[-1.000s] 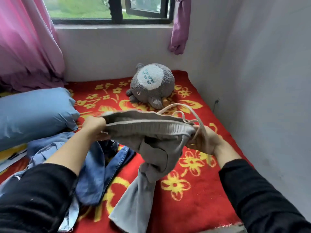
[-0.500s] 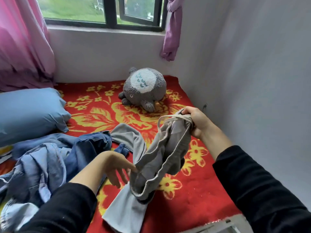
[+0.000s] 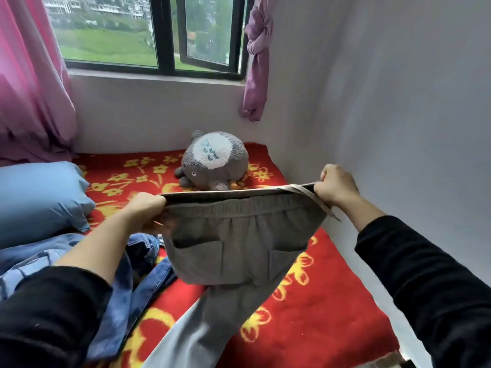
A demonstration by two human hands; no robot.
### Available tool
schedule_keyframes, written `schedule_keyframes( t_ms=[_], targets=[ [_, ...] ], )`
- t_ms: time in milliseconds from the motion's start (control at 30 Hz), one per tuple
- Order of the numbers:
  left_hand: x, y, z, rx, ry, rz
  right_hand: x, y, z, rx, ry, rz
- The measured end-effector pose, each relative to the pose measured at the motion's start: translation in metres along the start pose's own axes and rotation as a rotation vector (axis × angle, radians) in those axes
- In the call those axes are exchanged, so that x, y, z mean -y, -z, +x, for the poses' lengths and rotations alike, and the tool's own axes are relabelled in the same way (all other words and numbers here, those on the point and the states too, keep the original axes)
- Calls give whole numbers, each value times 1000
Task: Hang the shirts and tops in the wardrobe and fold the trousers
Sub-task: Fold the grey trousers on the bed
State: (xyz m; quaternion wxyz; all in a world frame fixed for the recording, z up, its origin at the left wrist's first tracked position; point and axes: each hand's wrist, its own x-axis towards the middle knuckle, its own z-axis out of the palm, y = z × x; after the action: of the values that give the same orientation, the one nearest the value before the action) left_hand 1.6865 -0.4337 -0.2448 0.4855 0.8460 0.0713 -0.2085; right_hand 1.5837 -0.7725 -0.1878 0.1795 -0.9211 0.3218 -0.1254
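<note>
Grey drawstring trousers (image 3: 236,248) hang stretched between both hands above the bed, waistband up, two pockets facing me, legs trailing down onto the blanket. My left hand (image 3: 146,208) grips the waistband's left end. My right hand (image 3: 336,185) grips the right end, where a flat drawstring hangs loose. A heap of blue denim clothes (image 3: 125,282) lies on the bed under my left forearm.
The bed carries a red blanket with yellow flowers (image 3: 332,309). A grey plush toy (image 3: 212,160) sits at the far end below the window (image 3: 159,35). A blue pillow (image 3: 39,197) lies at left. A white wall (image 3: 398,128) runs close along the right.
My left hand, free half a second ago, now grips the waistband. Both hands have pulled the bunched trousers out flat and lifted them. The view has tilted up.
</note>
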Motion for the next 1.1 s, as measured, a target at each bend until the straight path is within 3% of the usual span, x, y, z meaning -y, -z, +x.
schedule_keyframes(
  t_ms=[67, 167, 300, 400, 467, 533, 600, 733, 867, 1000, 1100],
  targets=[
    [-36, 11, -10, -57, -61, -143, -19, 1, 10, -20, -21, -117],
    [-84, 11, -26, -173, -148, -388, -25, 24, 28, -31, -67, -77],
    [-153, -3, -59, -434, -396, -681, -11, 85, 58, 145, -83, 513],
    [-203, -15, -90, -571, -613, -796, 8, 138, 80, 370, 38, 879],
    [-225, -11, -90, -623, -686, -940, 18, 162, 94, 394, 153, 1000],
    [-242, -3, -81, -613, -684, -912, 23, 173, 105, 362, 242, 1054],
    [-254, 1, -71, -570, -568, -775, 26, 172, 119, 384, 250, 1046],
    [-258, -6, -40, -370, -242, -498, 32, 138, 159, 495, 101, 893],
    [-256, -19, 8, -250, -92, -471, 41, 90, 207, 526, 32, 812],
    [-271, -17, 60, -188, -120, -581, 63, 69, 245, 522, 15, 880],
    [-300, -6, 77, -216, -324, -598, 79, 69, 290, 392, 217, 1002]
  ],
)
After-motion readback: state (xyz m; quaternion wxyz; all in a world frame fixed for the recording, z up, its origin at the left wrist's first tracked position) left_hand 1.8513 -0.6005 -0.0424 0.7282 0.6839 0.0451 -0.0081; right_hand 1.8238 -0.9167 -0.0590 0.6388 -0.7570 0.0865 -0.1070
